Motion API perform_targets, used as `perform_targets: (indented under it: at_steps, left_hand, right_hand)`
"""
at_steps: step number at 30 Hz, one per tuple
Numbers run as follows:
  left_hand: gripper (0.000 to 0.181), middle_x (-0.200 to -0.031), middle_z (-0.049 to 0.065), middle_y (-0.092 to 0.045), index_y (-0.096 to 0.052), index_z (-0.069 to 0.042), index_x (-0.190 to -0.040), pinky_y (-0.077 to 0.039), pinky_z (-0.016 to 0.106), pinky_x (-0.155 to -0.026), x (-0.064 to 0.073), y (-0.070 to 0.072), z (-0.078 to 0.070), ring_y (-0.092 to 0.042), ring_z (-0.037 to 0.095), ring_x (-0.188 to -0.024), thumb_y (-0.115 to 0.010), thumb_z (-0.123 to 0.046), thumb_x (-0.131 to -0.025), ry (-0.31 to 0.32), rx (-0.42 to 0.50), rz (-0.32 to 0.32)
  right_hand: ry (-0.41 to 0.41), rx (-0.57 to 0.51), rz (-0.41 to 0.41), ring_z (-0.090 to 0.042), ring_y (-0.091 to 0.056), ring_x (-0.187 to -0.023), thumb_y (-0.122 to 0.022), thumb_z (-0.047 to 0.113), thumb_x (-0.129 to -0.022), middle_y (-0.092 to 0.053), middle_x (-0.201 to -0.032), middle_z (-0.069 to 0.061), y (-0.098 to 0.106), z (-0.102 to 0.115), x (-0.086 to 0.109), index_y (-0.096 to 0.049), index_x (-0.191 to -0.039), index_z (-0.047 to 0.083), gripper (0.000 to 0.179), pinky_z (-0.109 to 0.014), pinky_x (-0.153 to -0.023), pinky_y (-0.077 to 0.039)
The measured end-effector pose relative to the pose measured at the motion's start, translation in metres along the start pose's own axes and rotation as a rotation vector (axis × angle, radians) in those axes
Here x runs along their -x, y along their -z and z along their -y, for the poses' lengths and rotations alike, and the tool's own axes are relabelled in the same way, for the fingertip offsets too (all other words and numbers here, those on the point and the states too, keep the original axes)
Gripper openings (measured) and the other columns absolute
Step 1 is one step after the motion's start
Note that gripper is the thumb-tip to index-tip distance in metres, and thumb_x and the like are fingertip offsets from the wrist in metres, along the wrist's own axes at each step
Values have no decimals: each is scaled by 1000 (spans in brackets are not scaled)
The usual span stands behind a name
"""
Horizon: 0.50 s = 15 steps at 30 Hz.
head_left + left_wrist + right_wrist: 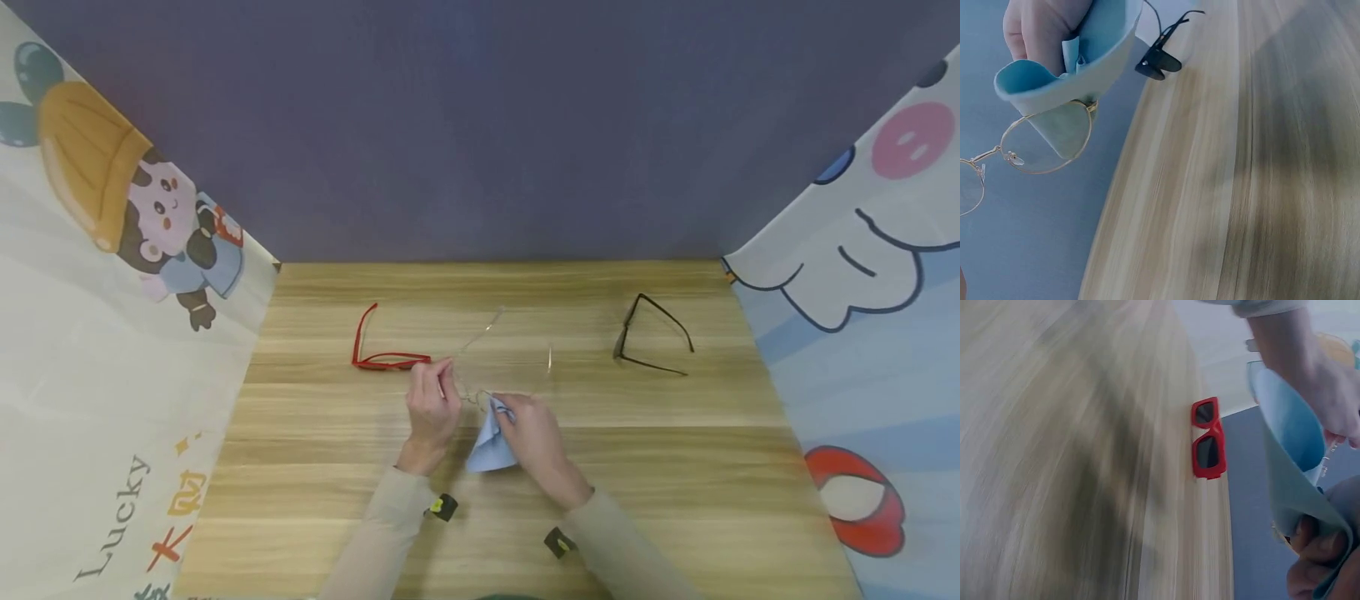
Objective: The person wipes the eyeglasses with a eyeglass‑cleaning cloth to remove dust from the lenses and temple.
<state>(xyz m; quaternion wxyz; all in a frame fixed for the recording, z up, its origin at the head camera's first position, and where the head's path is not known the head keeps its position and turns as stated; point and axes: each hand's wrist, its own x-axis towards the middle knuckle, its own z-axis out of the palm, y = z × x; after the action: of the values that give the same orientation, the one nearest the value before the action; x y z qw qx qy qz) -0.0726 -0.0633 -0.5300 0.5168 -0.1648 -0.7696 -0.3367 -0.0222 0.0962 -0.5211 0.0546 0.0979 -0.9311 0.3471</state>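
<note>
My left hand (433, 404) pinches one side of a pair of thin gold-rimmed eyeglasses (1041, 149), held up over the wooden table. On the other side, my right hand (536, 437) grips a light blue cloth (491, 450) between thumb and fingers. The cloth is folded over the outer edge of one round lens, and a corner hangs down below. In the left wrist view the gold bridge and part of the second lens show uncovered. The temples point away toward the back of the table. In the right wrist view the cloth hides most of the eyeglasses.
Red-framed sunglasses (390, 364) with dark lenses lie just beyond my left hand. Black sunglasses (621, 340), temples unfolded, lie at the back right. A dark panel (480, 133) rises behind the wooden table (300, 467); printed cartoon walls stand at both sides.
</note>
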Motion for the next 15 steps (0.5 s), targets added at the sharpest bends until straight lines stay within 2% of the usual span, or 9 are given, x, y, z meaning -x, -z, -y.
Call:
perform_targets:
  at_steps: [3, 6, 9, 12, 15]
  left_hand:
    - [14, -76, 16, -53, -65, 9, -94, -49, 33, -54, -1, 0, 0, -53, 28, -66, -58, 0, -101, 13, 10, -6]
    - [12, -76, 15, -53, -65, 9, -95, -48, 31, -53, 0, 0, -1, -52, 27, -66, -58, 1, -100, 19, 18, -3]
    - [9, -77, 14, -54, -66, 8, -96, -48, 30, -53, 0, 1, -1, -53, 26, -66, -59, 3, -98, 23, 23, 1]
    - [7, -77, 15, -54, -66, 9, -97, -48, 31, -53, 1, 2, -1, -53, 26, -66, -60, 5, -96, 26, 23, 3]
    - [7, -77, 15, -53, -65, 9, -96, -48, 30, -53, 2, 1, -3, -53, 26, -66, -60, 5, -95, 24, 21, 4]
  right_hand:
    - [-21, -110, 0, -20, -73, -71, -75, 10, -94, -78, -105, -16, 1, 2, -3, -77, -112, 3, 19, -30, -62, -62]
    - [-49, -262, 12, -7, -54, -52, -72, 13, -97, -77, -107, -17, 1, 6, -5, -77, -114, 2, 20, -22, -49, -50]
    - [-72, -357, 23, 0, -39, -44, -71, 13, -98, -77, -109, -18, 1, 8, -5, -76, -115, 2, 21, -17, -41, -41]
    - [-69, -352, 9, 2, -36, -43, -71, 14, -98, -77, -110, -17, 0, 7, -4, -77, -115, 3, 21, -16, -41, -39]
    - [-34, -243, -17, -2, -45, -47, -73, 12, -96, -77, -107, -16, -1, 3, -2, -78, -113, 3, 19, -17, -43, -42]
